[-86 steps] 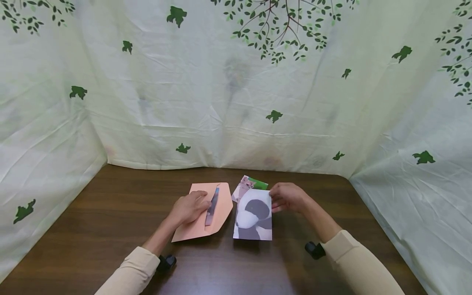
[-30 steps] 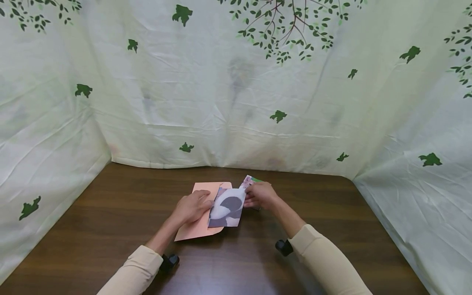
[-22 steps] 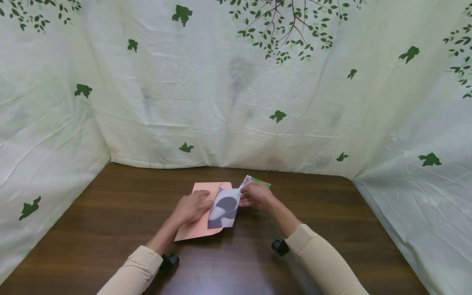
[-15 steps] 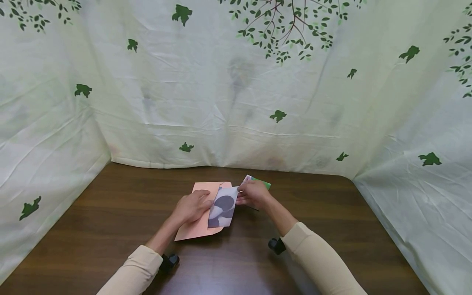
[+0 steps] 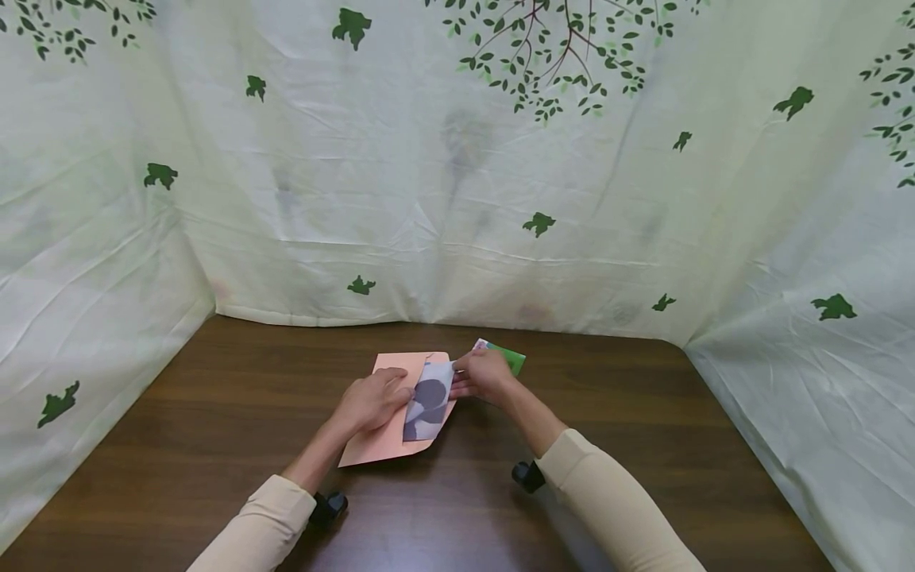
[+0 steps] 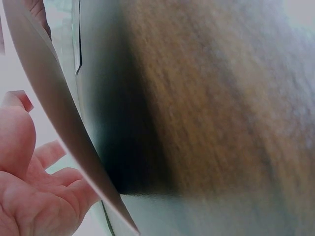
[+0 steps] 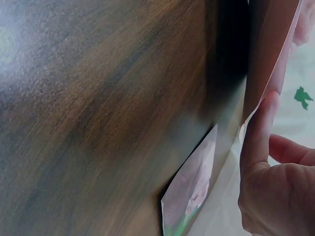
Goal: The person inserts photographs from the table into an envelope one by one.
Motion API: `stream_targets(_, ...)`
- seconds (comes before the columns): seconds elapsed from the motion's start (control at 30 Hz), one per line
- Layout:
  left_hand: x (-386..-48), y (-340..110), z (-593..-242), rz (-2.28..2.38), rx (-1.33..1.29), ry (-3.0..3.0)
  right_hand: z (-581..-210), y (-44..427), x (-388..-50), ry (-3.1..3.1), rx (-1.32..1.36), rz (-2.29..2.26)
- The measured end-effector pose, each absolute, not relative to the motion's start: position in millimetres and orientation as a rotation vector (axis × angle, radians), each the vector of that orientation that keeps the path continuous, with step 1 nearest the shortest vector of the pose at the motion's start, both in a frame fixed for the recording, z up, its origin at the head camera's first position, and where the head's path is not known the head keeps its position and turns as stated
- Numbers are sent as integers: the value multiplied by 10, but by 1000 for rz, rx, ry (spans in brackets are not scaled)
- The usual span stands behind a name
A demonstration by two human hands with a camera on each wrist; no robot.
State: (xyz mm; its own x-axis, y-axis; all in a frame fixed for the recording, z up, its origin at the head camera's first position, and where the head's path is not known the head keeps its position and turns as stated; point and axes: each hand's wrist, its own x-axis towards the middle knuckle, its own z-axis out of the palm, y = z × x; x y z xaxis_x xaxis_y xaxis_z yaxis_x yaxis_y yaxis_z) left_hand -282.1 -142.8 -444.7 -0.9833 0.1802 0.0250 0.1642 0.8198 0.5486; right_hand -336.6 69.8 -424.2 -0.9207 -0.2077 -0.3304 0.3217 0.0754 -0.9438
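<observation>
A peach envelope (image 5: 368, 451) lies near the middle of the table in the head view, its opening facing right. My left hand (image 5: 372, 400) rests on top of it, thumb beside the opening. A grey-and-white picture card (image 5: 430, 400) is partly inside; its left part is hidden in the envelope. At the card's upper right edge, my right hand (image 5: 483, 375) pinches it between thumb and fingers. In the left wrist view the envelope (image 6: 54, 93) slants past my left hand (image 6: 42, 191). The right wrist view shows my right hand (image 7: 275, 187) at the sheet's edge.
A second picture card (image 5: 516, 361), green and pink, lies on the table behind my right hand. The brown wooden table (image 5: 236, 413) reaches back to a white curtain (image 5: 300, 238) printed with leaves. Dark wrist cameras (image 5: 529, 477) hang under both wrists.
My right hand has moved left, bringing the grey-and-white card from beside the envelope into its opening; less of the card shows now. The left hand stays on the envelope.
</observation>
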Motion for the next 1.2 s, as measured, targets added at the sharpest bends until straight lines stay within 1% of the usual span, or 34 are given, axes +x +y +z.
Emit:
stream_targets(0.33, -2807, -1427, -4427, 892, 273, 2969, -4201, 660, -3356, 1974, 130, -1871)
stream_targets(0.77, -2821, -1433, -4449, 907, 252, 2964, -4182, 677, -3341, 1927, 87, -1865)
stream_targets(1.2, -2837, -1443, -4467, 916, 258, 2949, -4219, 528, -3310, 2008, 118, -1888)
